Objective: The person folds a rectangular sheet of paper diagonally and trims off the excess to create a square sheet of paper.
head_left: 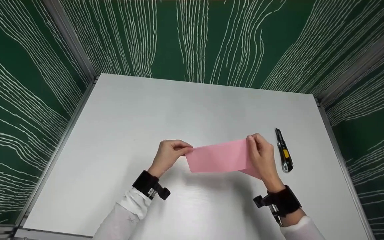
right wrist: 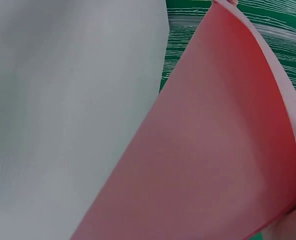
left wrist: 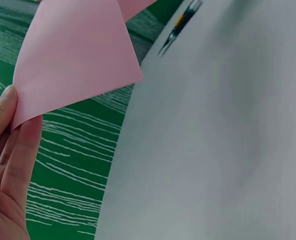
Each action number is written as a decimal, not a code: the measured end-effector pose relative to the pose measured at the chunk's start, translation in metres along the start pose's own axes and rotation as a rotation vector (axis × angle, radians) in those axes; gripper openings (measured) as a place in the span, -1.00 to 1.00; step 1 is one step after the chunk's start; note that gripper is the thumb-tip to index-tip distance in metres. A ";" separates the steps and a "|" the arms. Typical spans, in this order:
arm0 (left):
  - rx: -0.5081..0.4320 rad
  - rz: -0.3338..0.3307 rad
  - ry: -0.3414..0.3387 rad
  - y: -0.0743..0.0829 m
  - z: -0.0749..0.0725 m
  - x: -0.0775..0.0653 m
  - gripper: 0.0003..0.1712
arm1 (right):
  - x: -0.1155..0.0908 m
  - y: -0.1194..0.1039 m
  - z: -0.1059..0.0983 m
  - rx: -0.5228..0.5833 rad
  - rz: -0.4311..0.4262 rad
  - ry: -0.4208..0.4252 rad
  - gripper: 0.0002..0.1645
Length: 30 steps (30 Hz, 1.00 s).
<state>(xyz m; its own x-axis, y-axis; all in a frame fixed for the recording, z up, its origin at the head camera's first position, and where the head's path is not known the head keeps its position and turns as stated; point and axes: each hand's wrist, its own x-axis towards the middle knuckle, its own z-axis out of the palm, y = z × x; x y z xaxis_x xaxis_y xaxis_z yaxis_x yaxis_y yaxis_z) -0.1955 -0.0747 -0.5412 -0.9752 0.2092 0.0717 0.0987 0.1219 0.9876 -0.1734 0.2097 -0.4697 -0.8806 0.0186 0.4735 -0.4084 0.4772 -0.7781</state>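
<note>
A sheet of pink paper (head_left: 218,156) is stretched between both hands, raised above the white table. My left hand (head_left: 168,155) pinches its upper left corner between thumb and fingers; the left wrist view shows the thumb on one face of the paper (left wrist: 78,55) and fingers behind. At the opposite end, my right hand (head_left: 263,156) grips the paper with the thumb in front. A flap slants out below that hand. In the right wrist view the paper (right wrist: 188,145) is doubled over, its two layers bowed apart, and only a bit of the right hand (right wrist: 290,225) shows.
A black utility knife (head_left: 284,151) with a yellow part lies on the white table (head_left: 178,110), just right of the right hand. Green panels (head_left: 165,43) with wavy white lines stand behind and at both sides. Grey metal rails (head_left: 75,40) run along the corners.
</note>
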 end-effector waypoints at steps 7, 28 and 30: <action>0.307 0.228 0.045 0.006 0.000 -0.003 -0.82 | -0.001 0.016 0.001 -0.006 0.005 0.009 -0.74; 0.151 0.270 -0.111 0.044 0.050 0.004 -0.84 | -0.010 0.014 0.042 -0.205 -0.648 -0.104 -0.86; 0.137 0.263 -0.099 0.051 0.050 0.001 -0.86 | -0.011 0.013 0.042 -0.208 -0.639 -0.100 -0.86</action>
<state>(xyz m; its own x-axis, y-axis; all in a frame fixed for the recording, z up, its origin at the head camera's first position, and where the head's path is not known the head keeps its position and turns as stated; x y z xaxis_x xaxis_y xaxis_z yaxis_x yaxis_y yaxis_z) -0.1820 -0.0200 -0.4980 -0.8892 0.3436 0.3019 0.3777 0.1793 0.9084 -0.1798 0.1786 -0.5026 -0.5034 -0.4003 0.7657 -0.8103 0.5264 -0.2576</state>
